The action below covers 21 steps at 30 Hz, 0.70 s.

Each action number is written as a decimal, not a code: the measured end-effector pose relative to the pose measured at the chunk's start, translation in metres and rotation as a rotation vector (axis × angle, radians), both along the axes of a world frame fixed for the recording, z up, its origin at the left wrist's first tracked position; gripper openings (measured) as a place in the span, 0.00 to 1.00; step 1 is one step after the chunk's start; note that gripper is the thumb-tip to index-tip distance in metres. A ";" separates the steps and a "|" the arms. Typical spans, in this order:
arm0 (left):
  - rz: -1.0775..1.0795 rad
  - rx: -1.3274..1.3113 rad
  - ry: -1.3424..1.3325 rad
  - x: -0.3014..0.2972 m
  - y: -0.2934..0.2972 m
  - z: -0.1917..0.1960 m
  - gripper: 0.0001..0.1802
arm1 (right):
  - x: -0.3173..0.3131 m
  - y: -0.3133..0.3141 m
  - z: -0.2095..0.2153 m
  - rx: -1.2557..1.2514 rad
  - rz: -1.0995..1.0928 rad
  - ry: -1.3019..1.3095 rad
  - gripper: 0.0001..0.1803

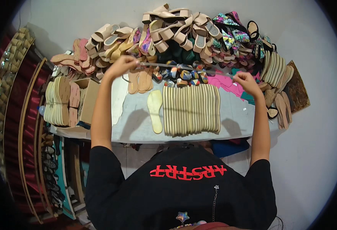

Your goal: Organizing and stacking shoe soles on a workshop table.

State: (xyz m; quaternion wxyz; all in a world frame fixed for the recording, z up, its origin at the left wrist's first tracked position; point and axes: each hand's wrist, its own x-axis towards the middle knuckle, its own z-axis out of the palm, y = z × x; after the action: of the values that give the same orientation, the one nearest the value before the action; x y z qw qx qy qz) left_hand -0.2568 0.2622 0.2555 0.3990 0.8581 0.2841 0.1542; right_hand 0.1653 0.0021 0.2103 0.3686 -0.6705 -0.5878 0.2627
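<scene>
Both your hands are raised over the table [137, 132]: your left hand [121, 64] is closed, pinching one end of a thin strap [183, 67], and your right hand [246, 81] is closed on the other end, so the strap stretches taut between them. Left of your left hand, an open cardboard box [88, 100] sits at the table edge; you cannot tell what it holds. Below the strap lie a row of striped soles [191, 109] and a single pale yellow insole [155, 109]. Beyond both hands, heaped beige sandals [172, 27] and patterned ones [229, 36] crowd the far edge against a white wall [61, 19]. Dark red shelving [22, 126] stands far left.
</scene>
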 end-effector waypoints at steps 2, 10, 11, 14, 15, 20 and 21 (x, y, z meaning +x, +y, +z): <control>-0.026 -0.016 -0.013 -0.018 -0.004 -0.067 0.13 | 0.012 -0.014 -0.039 -0.042 0.008 -0.016 0.14; 0.296 -0.172 0.167 -0.067 -0.067 -0.211 0.11 | 0.032 -0.051 -0.137 -0.212 -0.025 -0.033 0.12; 0.304 -0.178 0.170 -0.073 -0.071 -0.217 0.11 | 0.032 -0.054 -0.138 -0.220 -0.064 -0.069 0.11; 0.412 -0.171 0.124 -0.087 -0.079 -0.226 0.12 | 0.036 -0.057 -0.143 -0.193 -0.127 -0.116 0.10; 0.462 -0.157 0.150 -0.089 -0.079 -0.224 0.12 | 0.039 -0.059 -0.145 -0.153 -0.159 -0.130 0.10; 0.498 -0.159 0.092 -0.103 -0.071 -0.233 0.11 | 0.047 -0.066 -0.157 -0.067 -0.237 -0.122 0.10; 0.490 -0.159 0.093 -0.103 -0.068 -0.235 0.11 | 0.049 -0.069 -0.163 -0.081 -0.250 -0.144 0.10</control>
State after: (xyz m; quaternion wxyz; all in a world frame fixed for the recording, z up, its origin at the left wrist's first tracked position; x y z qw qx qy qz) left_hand -0.3597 0.1937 0.0204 0.4022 0.7360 0.5127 0.1836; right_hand 0.2139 -0.0667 0.0470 0.3281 -0.7698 -0.5137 0.1896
